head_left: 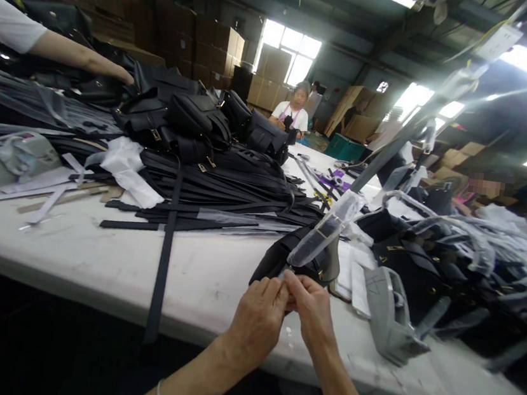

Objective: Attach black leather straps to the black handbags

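Observation:
A black handbag (273, 253) lies near the table's front edge, just beyond my hands. A strap in a clear plastic sleeve (319, 237), with a gold-coloured buckle showing through, slants over it. Close together at the strap's lower end, both my hands are closed. My left hand (260, 309) has its fingers curled and pressed together. Thumb and fingers of my right hand (311, 307) pinch at the same spot, touching the left. The small part between the fingertips is mostly hidden, but it appears to be the strap's end.
Black straps (217, 185) lie heaped on the white table (205, 280), one hanging over the front edge. Black bags (196, 119) are piled behind. Grey tape dispensers (390, 319) stand right and far left. Wrapped bags (428, 262) crowd the right. A co-worker's arm (83, 57) reaches in.

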`<move>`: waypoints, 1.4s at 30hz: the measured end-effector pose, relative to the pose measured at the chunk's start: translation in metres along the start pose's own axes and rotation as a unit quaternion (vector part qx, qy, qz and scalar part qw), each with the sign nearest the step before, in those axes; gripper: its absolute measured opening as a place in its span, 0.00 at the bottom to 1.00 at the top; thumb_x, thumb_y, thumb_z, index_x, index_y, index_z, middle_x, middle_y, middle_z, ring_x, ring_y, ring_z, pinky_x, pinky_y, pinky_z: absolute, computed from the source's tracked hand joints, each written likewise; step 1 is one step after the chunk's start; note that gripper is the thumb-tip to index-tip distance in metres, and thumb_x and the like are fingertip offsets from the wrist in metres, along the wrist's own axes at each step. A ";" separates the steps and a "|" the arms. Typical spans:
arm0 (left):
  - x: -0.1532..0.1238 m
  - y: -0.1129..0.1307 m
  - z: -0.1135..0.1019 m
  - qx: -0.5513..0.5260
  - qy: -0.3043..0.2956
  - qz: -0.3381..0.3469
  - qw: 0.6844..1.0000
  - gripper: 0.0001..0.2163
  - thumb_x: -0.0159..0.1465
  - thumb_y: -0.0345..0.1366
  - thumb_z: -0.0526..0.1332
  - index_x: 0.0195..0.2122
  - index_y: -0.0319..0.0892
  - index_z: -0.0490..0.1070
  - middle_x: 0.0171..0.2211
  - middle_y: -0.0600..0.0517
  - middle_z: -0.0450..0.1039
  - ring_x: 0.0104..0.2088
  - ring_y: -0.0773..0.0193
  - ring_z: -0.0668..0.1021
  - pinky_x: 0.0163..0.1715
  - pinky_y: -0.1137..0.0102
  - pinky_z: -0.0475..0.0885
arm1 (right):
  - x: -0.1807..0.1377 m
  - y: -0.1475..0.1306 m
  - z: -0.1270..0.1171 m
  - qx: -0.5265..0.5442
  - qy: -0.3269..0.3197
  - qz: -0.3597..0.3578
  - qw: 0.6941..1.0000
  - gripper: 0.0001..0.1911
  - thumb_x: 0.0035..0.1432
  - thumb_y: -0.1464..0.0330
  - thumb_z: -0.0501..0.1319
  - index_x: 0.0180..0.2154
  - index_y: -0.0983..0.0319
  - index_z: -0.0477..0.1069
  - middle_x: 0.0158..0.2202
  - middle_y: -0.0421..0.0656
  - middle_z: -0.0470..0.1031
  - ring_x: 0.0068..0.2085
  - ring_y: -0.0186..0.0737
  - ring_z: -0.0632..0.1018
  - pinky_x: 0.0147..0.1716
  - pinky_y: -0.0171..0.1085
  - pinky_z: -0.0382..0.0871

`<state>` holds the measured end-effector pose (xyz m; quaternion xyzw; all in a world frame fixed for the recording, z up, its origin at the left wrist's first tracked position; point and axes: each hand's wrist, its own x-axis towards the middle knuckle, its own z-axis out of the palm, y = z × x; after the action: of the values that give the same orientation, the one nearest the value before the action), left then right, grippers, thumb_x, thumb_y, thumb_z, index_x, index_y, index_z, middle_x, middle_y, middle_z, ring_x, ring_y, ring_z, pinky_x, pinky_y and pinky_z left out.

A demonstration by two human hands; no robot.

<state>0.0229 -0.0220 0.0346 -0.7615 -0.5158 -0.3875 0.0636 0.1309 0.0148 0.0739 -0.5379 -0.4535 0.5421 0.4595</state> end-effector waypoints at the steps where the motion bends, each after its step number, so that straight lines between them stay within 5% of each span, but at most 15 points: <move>1: -0.003 0.001 -0.002 -0.024 -0.001 0.000 1.000 0.17 0.65 0.24 0.49 0.54 0.32 0.66 0.36 0.42 0.72 0.35 0.53 0.74 0.35 0.58 0.73 | 0.001 0.000 0.000 -0.014 0.003 -0.009 1.000 0.20 0.45 0.54 0.70 0.21 0.63 0.70 0.17 0.38 0.71 0.19 0.34 0.72 0.19 0.33 0.68; 4: -0.008 -0.002 -0.011 -0.190 -0.003 -0.042 0.981 0.15 0.68 0.27 0.49 0.53 0.37 0.67 0.37 0.44 0.74 0.37 0.57 0.75 0.38 0.63 0.72 | 0.003 0.000 -0.003 -0.039 0.010 -0.030 0.999 0.20 0.48 0.55 0.67 0.19 0.62 0.67 0.15 0.37 0.67 0.18 0.32 0.69 0.18 0.31 0.63; 6: -0.008 -0.008 -0.017 -0.302 0.003 -0.146 0.942 0.10 0.68 0.32 0.51 0.46 0.41 0.70 0.36 0.47 0.74 0.37 0.61 0.76 0.39 0.67 0.71 | 0.004 0.000 -0.004 -0.047 0.012 -0.038 0.998 0.19 0.49 0.56 0.66 0.18 0.62 0.67 0.15 0.36 0.67 0.16 0.30 0.66 0.16 0.30 0.59; 10: 0.000 -0.017 -0.014 -0.503 -0.049 -0.358 0.785 0.12 0.63 0.45 0.59 0.34 0.41 0.69 0.29 0.51 0.73 0.30 0.64 0.76 0.32 0.70 0.70 | 0.006 0.004 -0.004 -0.065 0.014 -0.052 0.996 0.20 0.51 0.56 0.65 0.18 0.62 0.66 0.15 0.35 0.64 0.15 0.26 0.59 0.14 0.30 0.50; 12: 0.008 -0.016 -0.005 -0.587 -0.107 -0.391 0.701 0.18 0.60 0.52 0.59 0.30 0.39 0.68 0.24 0.52 0.73 0.24 0.65 0.75 0.26 0.71 0.70 | 0.007 0.005 -0.002 -0.072 0.011 -0.057 0.996 0.21 0.52 0.55 0.65 0.18 0.62 0.65 0.14 0.34 0.62 0.15 0.27 0.58 0.14 0.30 0.49; 14: 0.015 -0.012 0.003 -0.607 -0.124 -0.410 0.669 0.20 0.58 0.55 0.59 0.28 0.39 0.67 0.20 0.53 0.71 0.18 0.67 0.73 0.20 0.73 0.68 | 0.006 0.004 -0.002 -0.079 0.001 -0.062 0.995 0.22 0.51 0.54 0.64 0.18 0.62 0.65 0.14 0.34 0.62 0.16 0.28 0.59 0.15 0.31 0.51; 19: 0.021 -0.004 0.008 -0.592 -0.091 -0.436 0.672 0.17 0.57 0.51 0.60 0.27 0.40 0.66 0.16 0.59 0.66 0.10 0.75 0.64 0.11 0.79 0.56 | 0.002 -0.012 -0.043 -0.130 0.023 -0.088 0.987 0.21 0.52 0.51 0.64 0.26 0.63 0.74 0.16 0.37 0.68 0.16 0.30 0.63 0.15 0.31 0.54; 22: 0.022 -0.004 0.006 -0.587 -0.077 -0.442 0.674 0.17 0.57 0.50 0.61 0.27 0.39 0.68 0.15 0.60 0.64 0.09 0.78 0.60 0.10 0.80 0.51 | 0.002 -0.019 -0.113 -0.188 0.153 -0.112 0.964 0.20 0.51 0.50 0.64 0.29 0.63 0.75 0.20 0.39 0.71 0.19 0.33 0.66 0.18 0.32 0.59; 25: 0.026 -0.005 0.006 -0.587 -0.065 -0.451 0.670 0.17 0.55 0.50 0.64 0.29 0.38 0.71 0.17 0.58 0.68 0.11 0.75 0.65 0.11 0.79 0.56 | 0.000 -0.019 -0.201 -0.215 0.306 -0.102 0.922 0.22 0.48 0.50 0.64 0.32 0.63 0.76 0.23 0.42 0.74 0.24 0.38 0.70 0.24 0.35 0.64; 29: 0.035 -0.008 0.007 -0.600 -0.067 -0.455 0.655 0.18 0.52 0.49 0.67 0.31 0.37 0.71 0.23 0.52 0.76 0.19 0.69 0.75 0.19 0.76 0.69 | 0.002 -0.009 -0.283 -0.227 0.373 -0.055 0.898 0.19 0.39 0.54 0.67 0.28 0.63 0.78 0.24 0.44 0.76 0.30 0.44 0.74 0.29 0.38 0.65; 36: 0.032 -0.012 0.010 -0.555 -0.055 -0.450 0.697 0.17 0.54 0.48 0.67 0.31 0.36 0.73 0.22 0.52 0.76 0.19 0.68 0.75 0.20 0.76 0.69 | 0.027 0.018 -0.300 -0.171 0.294 0.008 0.940 0.21 0.39 0.54 0.68 0.25 0.68 0.79 0.25 0.48 0.79 0.28 0.43 0.76 0.28 0.39 0.66; 42: 0.025 -0.009 0.010 -0.543 -0.053 -0.452 0.706 0.17 0.53 0.48 0.67 0.30 0.37 0.73 0.21 0.53 0.76 0.18 0.68 0.74 0.19 0.76 0.67 | 0.041 0.019 -0.297 -0.157 0.303 -0.014 0.940 0.11 0.48 0.64 0.69 0.26 0.66 0.76 0.23 0.39 0.75 0.27 0.36 0.74 0.30 0.36 0.66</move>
<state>0.0246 0.0051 0.0413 -0.3596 -0.5013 -0.5415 -0.5712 0.4280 0.0514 0.0456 -0.7352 -0.3802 0.2691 0.4925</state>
